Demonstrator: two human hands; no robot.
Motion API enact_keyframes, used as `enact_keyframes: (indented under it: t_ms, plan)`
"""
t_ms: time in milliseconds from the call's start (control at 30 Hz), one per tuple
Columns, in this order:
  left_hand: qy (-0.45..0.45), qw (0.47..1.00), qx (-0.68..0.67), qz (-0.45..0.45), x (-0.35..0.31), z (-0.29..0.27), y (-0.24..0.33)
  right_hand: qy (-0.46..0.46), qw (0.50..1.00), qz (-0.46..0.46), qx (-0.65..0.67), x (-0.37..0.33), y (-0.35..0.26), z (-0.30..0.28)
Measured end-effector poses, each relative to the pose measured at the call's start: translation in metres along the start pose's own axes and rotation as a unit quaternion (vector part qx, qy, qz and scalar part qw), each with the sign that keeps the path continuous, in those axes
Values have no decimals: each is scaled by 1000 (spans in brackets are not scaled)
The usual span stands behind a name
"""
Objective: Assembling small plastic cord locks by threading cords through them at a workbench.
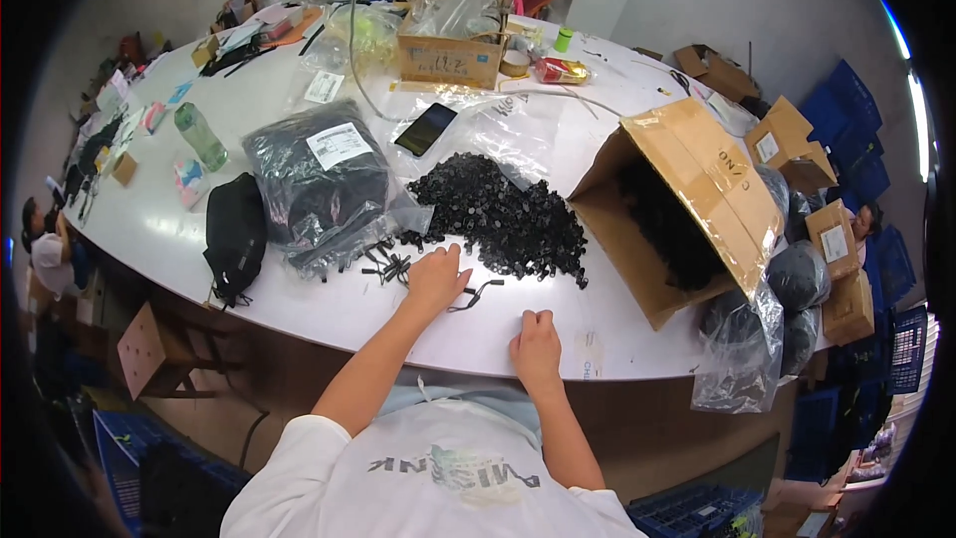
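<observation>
My left hand (pixel 435 281) is over the white table, at the near edge of a heap of small black plastic pieces (pixel 498 214). Its thumb and index finger are apart, and I see nothing held between them. Just right of its wrist lies a short black cord piece with thicker ends (pixel 478 296). Several similar black cord pieces (pixel 386 264) are scattered to its left. Near the table's front edge rests my right hand (pixel 538 347), its fingers curled closed. Whatever it may hold is hidden.
A cardboard box (pixel 712 184) lies tipped on the right, its opening facing the heap, black contents inside. Left are a clear bag of black goods (pixel 324 179) and a black pouch (pixel 235 234). A phone (pixel 426 130) and an open carton (pixel 450 58) stand farther back.
</observation>
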State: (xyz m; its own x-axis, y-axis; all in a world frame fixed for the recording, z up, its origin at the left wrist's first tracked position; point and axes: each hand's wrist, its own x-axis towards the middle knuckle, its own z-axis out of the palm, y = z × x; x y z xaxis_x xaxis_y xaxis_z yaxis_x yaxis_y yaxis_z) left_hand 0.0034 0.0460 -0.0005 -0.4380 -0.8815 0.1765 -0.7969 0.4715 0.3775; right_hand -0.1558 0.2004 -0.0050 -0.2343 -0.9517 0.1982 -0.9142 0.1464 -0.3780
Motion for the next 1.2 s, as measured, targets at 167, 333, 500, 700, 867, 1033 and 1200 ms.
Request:
enact_keyframes:
  t_ms: [167,333,500,700,867,1033,1200]
  plan:
    - [11,998,58,-4,20,6,5,19,998,-57,-3,3,6,-4]
    - [25,997,69,-13,28,13,6,-6,996,-89,-12,10,11,4]
    - [52,997,34,38,31,16,7,-29,990,-139,-2,18,11,7]
    - [76,997,4,30,27,25,0,-70,968,-217,103,18,10,1]
    - [82,995,-49,22,26,31,-6,-65,942,-241,225,15,15,7]
    - [76,994,-77,-10,26,23,-5,-5,958,-203,201,18,15,9]
    - [93,994,-57,14,23,18,-8,46,981,-77,169,20,12,7]
